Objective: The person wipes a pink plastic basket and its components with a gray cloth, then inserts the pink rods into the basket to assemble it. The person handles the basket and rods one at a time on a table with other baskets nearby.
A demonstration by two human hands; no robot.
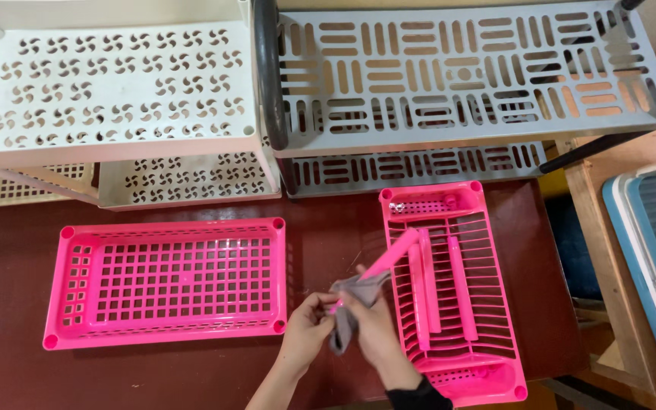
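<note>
Pink plastic fills the dark red-brown table (328, 228): two slotted shelf trays and several loose tubes. One tray (167, 282) lies lengthwise near the table's left edge, flat and bare inside. The second tray (487, 304) lies crosswise toward the right edge, its near corner reaching the front edge. Three pink tubes (461, 288) can be counted lying along that second tray, side by side; whether more are hidden there cannot be told.

A fourth pink tube (392, 257) is in the hands, tilted, its far end over the left rim of the right-hand tray and its near end down between the fingers, close to the front edge of the table between the two trays. The left hand (307, 325) is closed on one grey cloth (347, 311), which is bunched around the lower end of the tube. The right hand (377, 330), with a black cuff at the wrist, is also closed, gripping the tube through the same cloth.

Along the back edge stand two shelf racks: one white rack (115, 83) with swirl-shaped holes at the back left, one grey rack (465, 68) with slot patterns and black posts at the back right. Each shows two tiers.
</note>
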